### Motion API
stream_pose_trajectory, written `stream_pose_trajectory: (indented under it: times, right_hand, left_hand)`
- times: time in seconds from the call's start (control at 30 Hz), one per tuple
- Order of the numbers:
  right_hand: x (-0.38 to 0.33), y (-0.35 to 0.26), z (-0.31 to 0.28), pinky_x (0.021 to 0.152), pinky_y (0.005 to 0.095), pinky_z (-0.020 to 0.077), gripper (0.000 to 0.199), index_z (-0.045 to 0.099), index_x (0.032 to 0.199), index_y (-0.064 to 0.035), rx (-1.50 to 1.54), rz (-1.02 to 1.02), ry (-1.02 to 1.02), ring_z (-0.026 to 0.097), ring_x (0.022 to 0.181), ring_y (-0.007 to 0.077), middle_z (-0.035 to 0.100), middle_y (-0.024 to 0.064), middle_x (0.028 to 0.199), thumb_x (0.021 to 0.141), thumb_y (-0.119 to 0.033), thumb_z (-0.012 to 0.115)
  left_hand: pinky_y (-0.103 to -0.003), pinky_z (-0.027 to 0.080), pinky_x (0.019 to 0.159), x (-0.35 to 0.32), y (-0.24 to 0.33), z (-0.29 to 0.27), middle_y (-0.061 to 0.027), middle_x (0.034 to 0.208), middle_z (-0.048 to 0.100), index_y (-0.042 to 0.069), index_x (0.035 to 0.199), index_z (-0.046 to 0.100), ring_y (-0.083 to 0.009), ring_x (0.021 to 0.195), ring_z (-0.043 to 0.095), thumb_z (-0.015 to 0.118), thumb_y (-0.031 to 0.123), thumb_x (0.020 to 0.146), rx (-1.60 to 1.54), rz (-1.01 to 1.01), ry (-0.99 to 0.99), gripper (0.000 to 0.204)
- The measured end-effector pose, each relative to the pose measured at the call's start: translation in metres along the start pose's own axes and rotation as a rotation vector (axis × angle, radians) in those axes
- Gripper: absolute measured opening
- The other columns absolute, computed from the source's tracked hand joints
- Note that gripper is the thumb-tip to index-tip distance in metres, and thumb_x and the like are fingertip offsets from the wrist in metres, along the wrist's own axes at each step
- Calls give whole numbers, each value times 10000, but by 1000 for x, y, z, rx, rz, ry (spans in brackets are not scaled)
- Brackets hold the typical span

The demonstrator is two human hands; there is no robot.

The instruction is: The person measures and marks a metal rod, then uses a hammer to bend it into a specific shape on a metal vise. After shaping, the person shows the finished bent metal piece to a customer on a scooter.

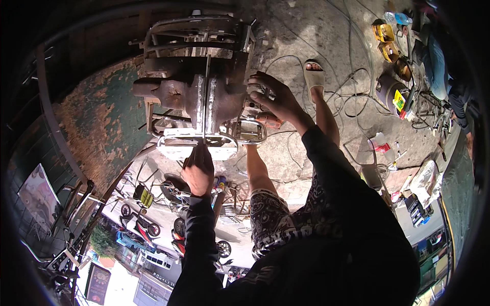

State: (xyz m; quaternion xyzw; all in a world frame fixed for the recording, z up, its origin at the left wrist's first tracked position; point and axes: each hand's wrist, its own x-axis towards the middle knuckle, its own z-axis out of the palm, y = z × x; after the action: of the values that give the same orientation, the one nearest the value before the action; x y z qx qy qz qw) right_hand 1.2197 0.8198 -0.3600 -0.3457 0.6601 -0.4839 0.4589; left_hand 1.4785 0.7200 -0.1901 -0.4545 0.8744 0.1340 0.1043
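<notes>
A heavy rusty bench vise (173,97) stands in front of me. A thin metal bar (207,76) lies between its pale jaws, running lengthwise toward me. My left hand (198,171) pinches the near end of this bar with fingers pressed together. On the vise's right side is my right hand (278,97), its fingers curved and apart around the screw end. Whether those fingers touch the vise's handle is hard to make out in the shade.
A metal tube frame (196,25) stands behind the vise. Left of it is a worn green-brown board (102,107). Cables (352,86) trail over the concrete floor. Yellow containers (384,33) and a dark drum (390,92) stand at right, near another person (436,66). Motorbikes (145,224) are parked beyond.
</notes>
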Motion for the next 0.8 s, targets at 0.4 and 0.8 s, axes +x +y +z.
stream_pose_trajectory:
  times: [0.4, 0.8]
  right_hand:
    - [-83, 129, 143, 1044, 425, 507, 486, 519, 1374, -12, 571, 568, 196, 647, 1152, 224, 626, 123, 1305, 1141, -400, 341]
    - [-126, -102, 49, 1142, 437, 388, 855, 366, 1549, -12, 957, 253, 36, 519, 1316, 246, 523, 136, 1398, 913, -397, 790]
  left_hand:
    - [-429, 555, 678, -21, -15, 9, -136, 953, 731, 54, 1222, 705, -336, 770, 701, 612, 139, 990, -42, 2, 13, 264]
    - [-432, 561, 706, -17, -13, 8, -139, 964, 727, 49, 1236, 699, -331, 815, 702, 612, 133, 992, -19, -44, -65, 272]
